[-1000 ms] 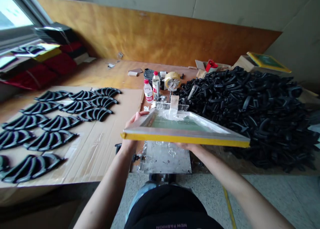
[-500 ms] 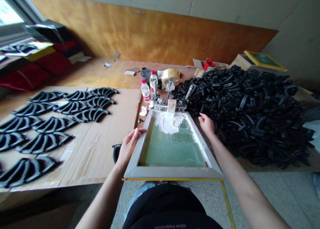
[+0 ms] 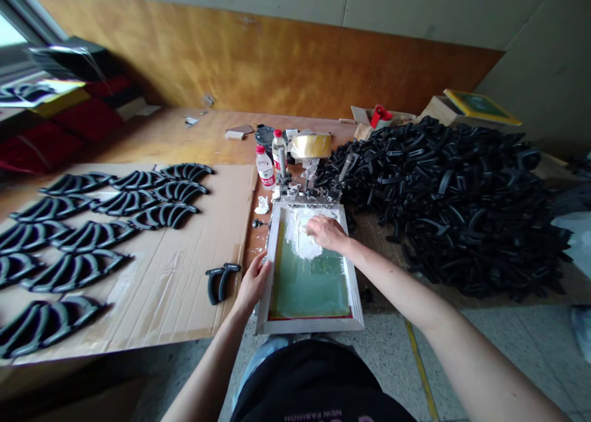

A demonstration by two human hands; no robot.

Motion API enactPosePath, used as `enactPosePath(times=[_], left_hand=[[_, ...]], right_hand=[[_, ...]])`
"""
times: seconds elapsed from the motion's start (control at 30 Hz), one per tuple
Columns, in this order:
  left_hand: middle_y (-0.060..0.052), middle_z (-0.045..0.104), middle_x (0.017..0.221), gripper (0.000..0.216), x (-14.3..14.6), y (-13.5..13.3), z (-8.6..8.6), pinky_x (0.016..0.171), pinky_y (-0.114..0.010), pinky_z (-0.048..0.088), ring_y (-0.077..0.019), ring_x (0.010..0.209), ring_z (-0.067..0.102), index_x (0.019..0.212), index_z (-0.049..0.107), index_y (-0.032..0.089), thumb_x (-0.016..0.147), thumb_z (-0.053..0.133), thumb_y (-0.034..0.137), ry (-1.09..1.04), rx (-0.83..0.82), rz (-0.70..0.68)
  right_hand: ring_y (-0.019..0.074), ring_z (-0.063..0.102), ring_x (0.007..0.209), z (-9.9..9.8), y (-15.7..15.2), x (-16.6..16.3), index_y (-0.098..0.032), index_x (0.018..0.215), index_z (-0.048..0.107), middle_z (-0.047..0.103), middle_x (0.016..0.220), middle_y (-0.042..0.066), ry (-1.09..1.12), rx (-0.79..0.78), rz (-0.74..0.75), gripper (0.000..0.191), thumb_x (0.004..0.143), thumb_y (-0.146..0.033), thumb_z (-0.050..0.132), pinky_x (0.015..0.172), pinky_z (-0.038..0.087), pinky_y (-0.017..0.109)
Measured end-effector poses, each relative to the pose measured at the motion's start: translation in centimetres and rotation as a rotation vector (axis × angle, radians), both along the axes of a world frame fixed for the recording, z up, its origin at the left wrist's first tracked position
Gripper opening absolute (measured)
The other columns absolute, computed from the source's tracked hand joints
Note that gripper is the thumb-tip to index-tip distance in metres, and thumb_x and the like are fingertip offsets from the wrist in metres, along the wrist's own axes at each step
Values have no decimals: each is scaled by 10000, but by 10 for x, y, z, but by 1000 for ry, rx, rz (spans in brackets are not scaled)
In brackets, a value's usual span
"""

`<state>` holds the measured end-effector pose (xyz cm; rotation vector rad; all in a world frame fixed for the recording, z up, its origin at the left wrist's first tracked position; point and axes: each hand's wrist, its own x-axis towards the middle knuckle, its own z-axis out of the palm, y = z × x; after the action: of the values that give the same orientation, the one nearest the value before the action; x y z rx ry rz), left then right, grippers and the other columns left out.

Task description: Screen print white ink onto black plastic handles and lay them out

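Note:
A silk-screen frame [image 3: 357, 299] with green mesh lies before me, hinged to a metal clamp [image 3: 307, 197] at its far end. White paste [image 3: 308, 248] is smeared over the far part of the mesh. My right hand [image 3: 327, 231] is closed over this paste, pinching a small pale squeegee that the fingers mostly hide. My left hand [image 3: 255, 280] grips the left side of the frame, its fingertips partly out of sight. Close to the left hand, two curved black plastic pieces [image 3: 222, 282] rest on the cardboard.
Rows of black curved pieces [image 3: 76, 265] cover the cardboard [image 3: 184, 286] to the left. A large heap of black parts [image 3: 443, 207] fills the right side. Behind the clamp stand two red-capped bottles [image 3: 265, 167] and a tape roll [image 3: 311, 145].
The frame's near end has come down from a raised tilt. My right hand has left its right side and moved over the paste, and the squeegee is gone from the far edge.

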<state>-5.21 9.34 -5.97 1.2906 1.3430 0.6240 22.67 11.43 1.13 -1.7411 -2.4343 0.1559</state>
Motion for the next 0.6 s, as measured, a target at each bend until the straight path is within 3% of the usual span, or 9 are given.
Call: enactPosePath(times=[0.1, 0.17, 0.33, 0.43, 0.53, 0.6], left_hand=[[-85, 725, 1022, 693, 0, -1, 1, 791, -302, 491, -232, 938, 666, 1326, 563, 187, 786, 578, 621, -12, 11, 17], [-84, 726, 997, 689, 1, -1, 3, 774, -299, 493, -228, 912, 668, 1309, 575, 178, 780, 584, 620, -18, 16, 25], [-61, 716, 877, 724, 2, -2, 10, 665, -289, 488, -205, 759, 654, 1322, 542, 167, 769, 584, 631, -31, -15, 30], [-45, 706, 820, 733, 3, -2, 13, 636, -286, 483, -193, 697, 637, 1327, 531, 169, 761, 591, 632, -35, -29, 23], [-50, 707, 832, 736, 3, -3, 22, 627, -277, 481, -181, 683, 626, 1324, 534, 165, 755, 603, 627, -35, -42, 24], [-45, 708, 830, 748, 2, -3, 35, 591, -260, 469, -174, 665, 619, 1345, 522, 181, 748, 619, 622, -37, -71, 21]], right_hand=[[199, 566, 883, 12, -23, 7, -162, 868, 640, 653, 897, 69, 43, -68, 264, 142, 798, -63, 566, 766, 413, 285], [179, 562, 832, 21, -27, 10, -180, 804, 636, 643, 847, 41, 68, -121, 328, 117, 792, -75, 584, 714, 396, 267], [189, 546, 861, 9, -27, 6, -168, 846, 637, 633, 879, 59, 77, 54, 179, 127, 853, -84, 542, 724, 392, 274], [192, 556, 874, -2, -35, 5, -165, 889, 644, 640, 897, 59, 70, 88, 215, 123, 851, -86, 558, 743, 407, 276], [170, 584, 828, 3, -24, 7, -189, 907, 657, 652, 885, 28, 138, 53, 158, 53, 862, -189, 630, 721, 417, 257], [168, 606, 849, 16, -3, 7, -227, 1045, 660, 669, 951, 18, 170, 57, 37, 203, 850, -276, 683, 725, 428, 251]])
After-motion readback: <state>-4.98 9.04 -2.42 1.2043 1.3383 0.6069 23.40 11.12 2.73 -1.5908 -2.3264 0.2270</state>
